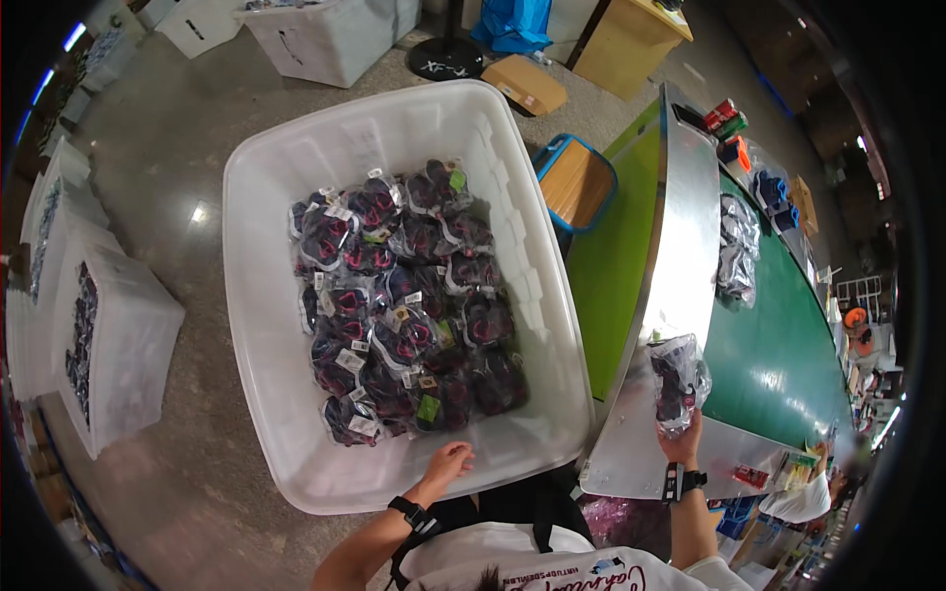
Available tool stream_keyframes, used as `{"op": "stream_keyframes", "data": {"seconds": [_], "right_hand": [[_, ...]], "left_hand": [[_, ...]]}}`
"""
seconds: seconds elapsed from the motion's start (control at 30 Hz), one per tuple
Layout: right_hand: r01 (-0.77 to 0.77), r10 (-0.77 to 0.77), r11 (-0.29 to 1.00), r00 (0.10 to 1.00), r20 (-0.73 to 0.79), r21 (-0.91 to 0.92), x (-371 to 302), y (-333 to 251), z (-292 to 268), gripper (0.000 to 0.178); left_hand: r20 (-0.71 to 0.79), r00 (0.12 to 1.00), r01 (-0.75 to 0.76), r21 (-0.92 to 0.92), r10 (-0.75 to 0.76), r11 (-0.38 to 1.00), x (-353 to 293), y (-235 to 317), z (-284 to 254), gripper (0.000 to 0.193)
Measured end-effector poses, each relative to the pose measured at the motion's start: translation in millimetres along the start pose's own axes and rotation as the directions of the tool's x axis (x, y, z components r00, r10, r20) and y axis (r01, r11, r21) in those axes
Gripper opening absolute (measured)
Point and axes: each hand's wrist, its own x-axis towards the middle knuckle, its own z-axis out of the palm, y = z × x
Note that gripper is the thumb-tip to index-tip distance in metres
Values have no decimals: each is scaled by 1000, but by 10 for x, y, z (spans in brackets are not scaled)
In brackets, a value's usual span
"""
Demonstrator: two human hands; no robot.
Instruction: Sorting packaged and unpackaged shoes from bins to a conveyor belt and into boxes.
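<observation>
left hand (448, 461): fingers loosely apart, empty, over the near rim of white tub (258, 325), lower centre
right hand (682, 440): clamped on bagged shoe (677, 382), right, above green belt (778, 364)

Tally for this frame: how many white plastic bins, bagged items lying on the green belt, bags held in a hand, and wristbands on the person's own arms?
White plastic bins: 4
Bagged items lying on the green belt: 3
Bags held in the right hand: 1
Wristbands: 2
Total: 10
</observation>
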Motion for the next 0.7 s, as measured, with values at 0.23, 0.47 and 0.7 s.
{"op": "stream_keyframes", "data": {"seconds": [0.23, 0.47, 0.7], "right_hand": [[40, -51, 997, 982, -181, -65, 177, 76, -478, 42], [73, -81, 994, 991, -106, -79, 30, 66, -234, 47], [-234, 226, 964, 971, 80, 124, -186, 376, 1018, 65]], "left_hand": [[-43, 998, 42, -27, -43, 999, 90, -236, -213, 28], [-14, 997, 80, -25, -80, 996, 110, -72, -57, 26], [193, 978, -29, -269, 83, 963, -85, 922, 490, 34]]}}
